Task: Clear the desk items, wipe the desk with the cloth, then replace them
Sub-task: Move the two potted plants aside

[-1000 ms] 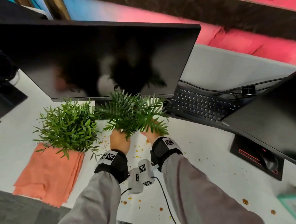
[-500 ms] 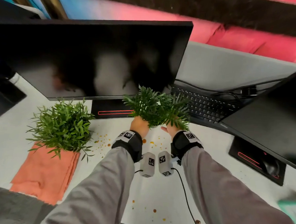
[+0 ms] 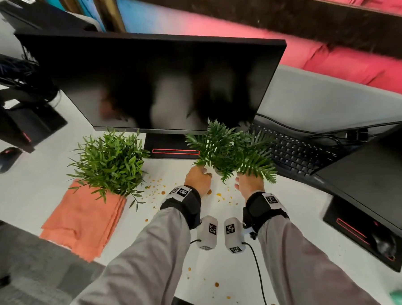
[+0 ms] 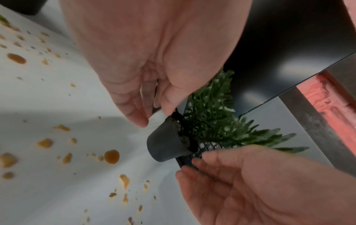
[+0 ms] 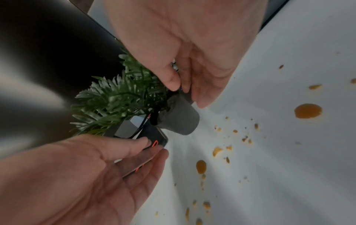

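Under the big screen's (image 3: pixel 152 80) right corner: the fern (image 3: pixel 230 151) in its little dark pot (image 4: pixel 165 146), low by the white desk (image 3: pixel 25 189). I cannot tell if the pot stands on it.
Left hand (image 3: pixel 197 179): at the pot's left side, under the leaves. Its fingers (image 4: pixel 138 112) are straight and close together, tips by the rim. I cannot tell if they touch.
Right hand (image 3: pixel 248 184): at the pot's right side. Its fingers (image 5: pixel 202 97) are straight and close together too, tips by the rim.
Orange spots (image 3: pixel 218 195): on the desk below the screen, between the wrists.
Bushy plant (image 3: pixel 111 161): below the screen's left part, on the orange cloth (image 3: pixel 82 218).
Keyboard (image 3: pixel 295 152): right of the screen, behind the fern.
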